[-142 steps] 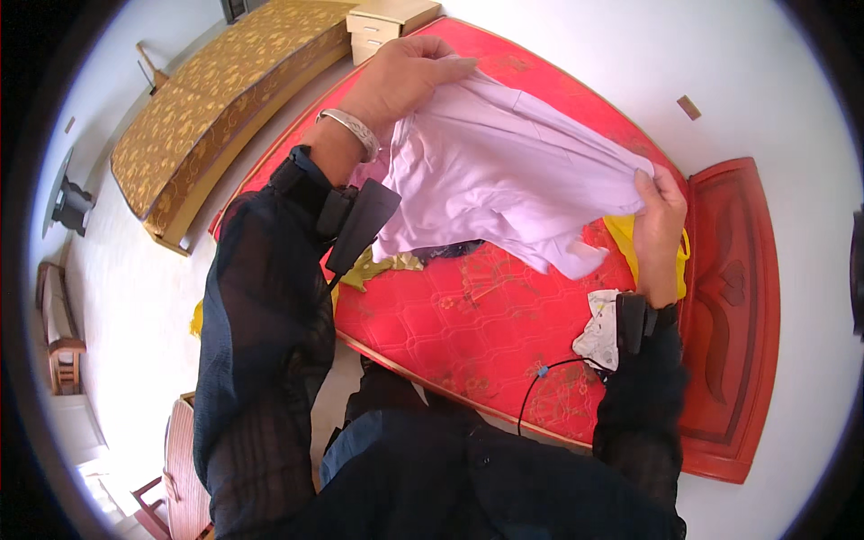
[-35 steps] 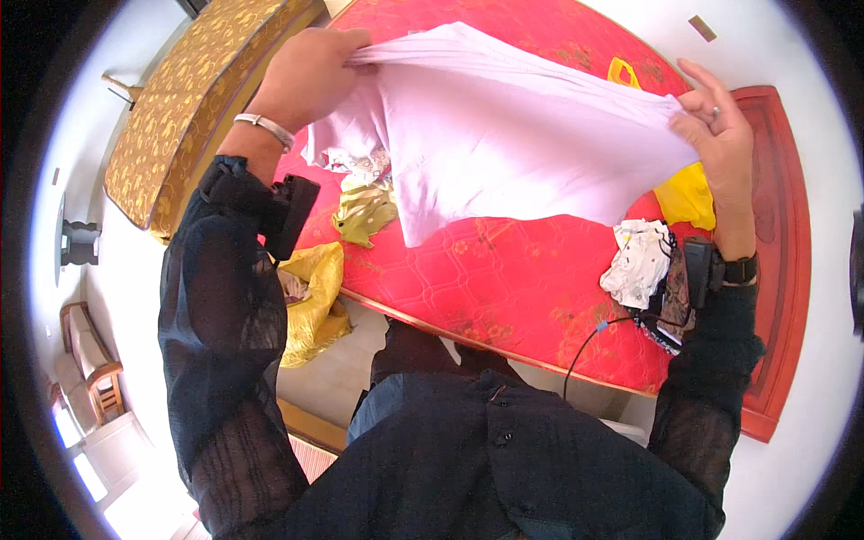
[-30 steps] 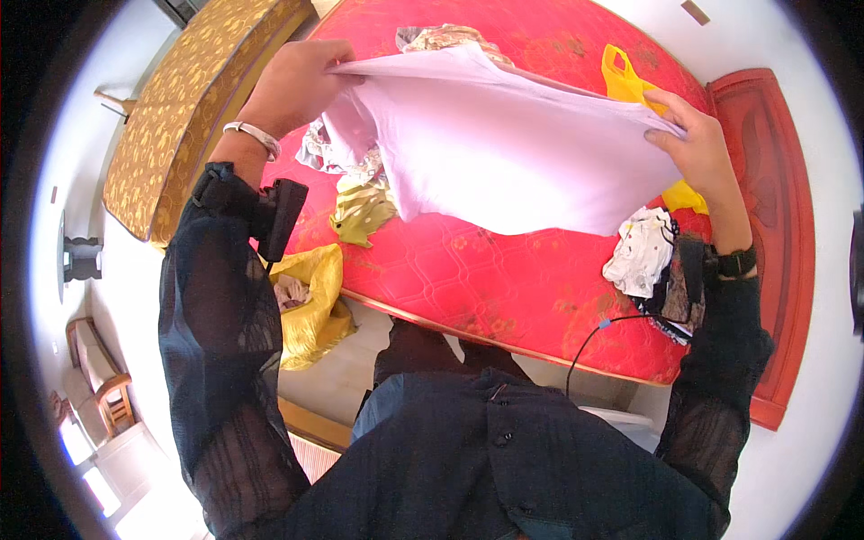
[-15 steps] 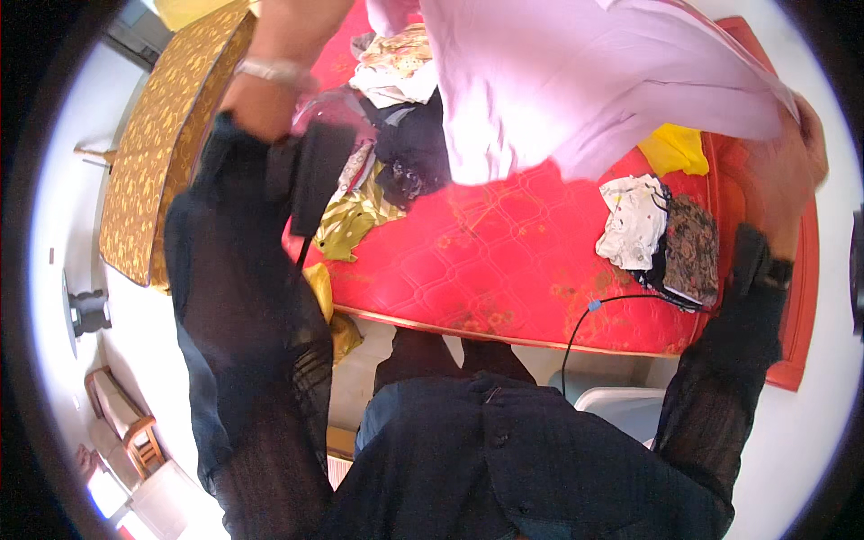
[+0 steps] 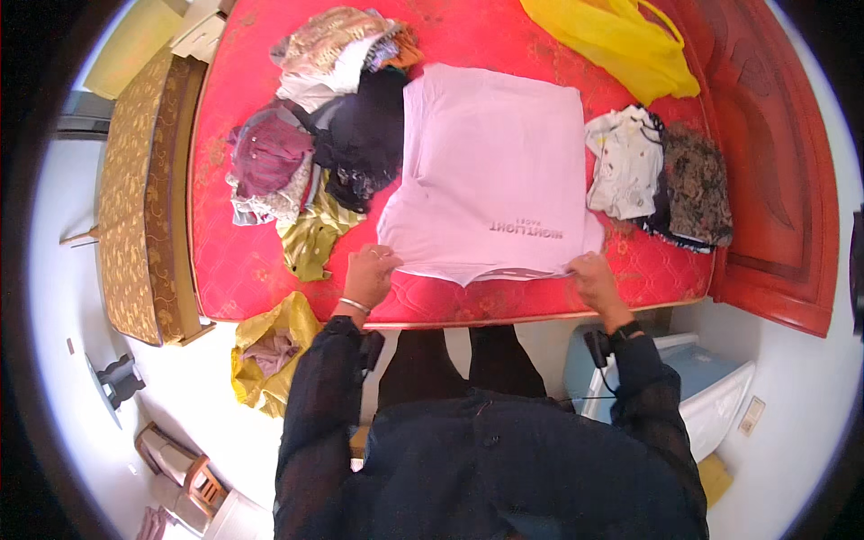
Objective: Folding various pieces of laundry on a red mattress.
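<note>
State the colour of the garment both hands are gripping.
Pale pink garment, with small dark lettering near the held edge; seen best in the head view.

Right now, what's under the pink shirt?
The red mattress is under the pink shirt and shows beside it. Black clothes meet its left edge; whether they reach underneath is hidden, as is anything beneath its middle.

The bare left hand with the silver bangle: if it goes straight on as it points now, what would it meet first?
Probably the pale pink cloth top, lying on the red patterned mattress: the left hand seems to pinch its near edge. Exact height is unclear.
</note>
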A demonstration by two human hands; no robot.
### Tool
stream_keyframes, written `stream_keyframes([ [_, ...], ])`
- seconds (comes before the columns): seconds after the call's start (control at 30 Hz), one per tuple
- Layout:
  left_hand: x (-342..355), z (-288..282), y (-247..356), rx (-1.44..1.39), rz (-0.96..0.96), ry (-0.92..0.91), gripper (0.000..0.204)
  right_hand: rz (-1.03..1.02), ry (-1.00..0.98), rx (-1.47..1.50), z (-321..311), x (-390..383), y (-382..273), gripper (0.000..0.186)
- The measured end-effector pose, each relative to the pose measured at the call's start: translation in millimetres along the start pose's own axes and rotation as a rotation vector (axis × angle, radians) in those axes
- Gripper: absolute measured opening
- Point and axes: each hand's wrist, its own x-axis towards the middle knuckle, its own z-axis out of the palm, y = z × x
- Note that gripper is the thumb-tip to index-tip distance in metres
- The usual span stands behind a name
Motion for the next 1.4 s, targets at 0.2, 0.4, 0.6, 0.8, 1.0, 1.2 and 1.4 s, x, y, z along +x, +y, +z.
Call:
stream_keyframes([
  [0.2, -30.9, 113.2, -14.0, 0.337, -0.353, -0.448, 0.030, 0.302, -0.619, -0.102, 97.7, -40.7, 22.1, 0.017],
  [0.4, -20.4, 144.3, -17.6, 0.079, -0.569, -0.143, 0.033, 0.644, -0.300, 0.257, 134.1, -68.6, 67.3, 0.031],
  [0.6, 27.0, 143.4, -37.2, -0.025, -0.422, 0.129, 0.039, 1.000, -0.053, 0.415, 138.7, -68.1, 115.1, 0.035],
  [0.8, 74.2, 145.8, -34.8, -0.034, -0.498, 0.190, 0.038, 0.921, 0.152, 0.285, 142.7, -60.7, 130.5, 0.054],
  [1.0, 61.0, 145.8, -52.0, -0.019, -0.570, -0.001, 0.017, 1.073, 0.031, 0.263, 140.6, -40.5, 126.7, 0.063],
  [1.2, 44.7, 141.2, -43.4, -0.075, -0.368, 0.266, 0.021, 1.140, 0.151, 0.197, 143.8, -46.0, 133.9, 0.052],
  [1.4, 68.8, 159.1, -52.5, 0.095, -0.475, 0.115, 0.026, 0.737, -0.105, 0.143, 157.2, -71.0, 63.3, 0.039],
])
